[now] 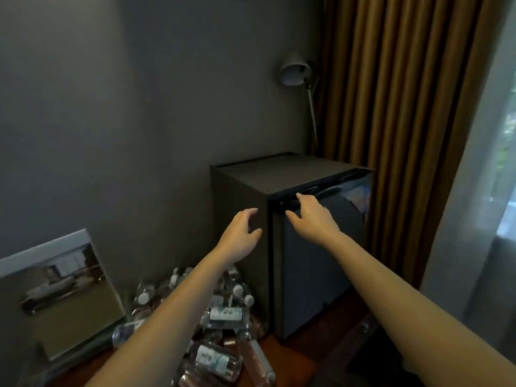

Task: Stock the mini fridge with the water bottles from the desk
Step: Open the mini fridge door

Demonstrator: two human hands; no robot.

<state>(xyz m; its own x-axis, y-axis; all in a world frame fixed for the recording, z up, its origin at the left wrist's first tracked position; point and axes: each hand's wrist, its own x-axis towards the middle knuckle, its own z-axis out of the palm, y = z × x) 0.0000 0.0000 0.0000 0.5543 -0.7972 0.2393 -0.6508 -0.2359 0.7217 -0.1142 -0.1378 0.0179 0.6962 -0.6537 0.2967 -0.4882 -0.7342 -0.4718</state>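
Observation:
A black mini fridge stands on the desk against the grey wall, its dark door facing me. My right hand is at the door's top left corner, fingers and thumb curled around the top edge. The door looks slightly ajar at the top right. My left hand hovers with relaxed fingers beside the fridge's left front corner, holding nothing. A heap of clear water bottles with white caps and labels lies on the wooden desk to the left of the fridge, partly hidden by my left forearm.
A framed picture leans on the wall at the left. A grey lamp rises behind the fridge. Brown curtains and a sheer white curtain hang to the right. The desk's wooden surface shows in front of the fridge.

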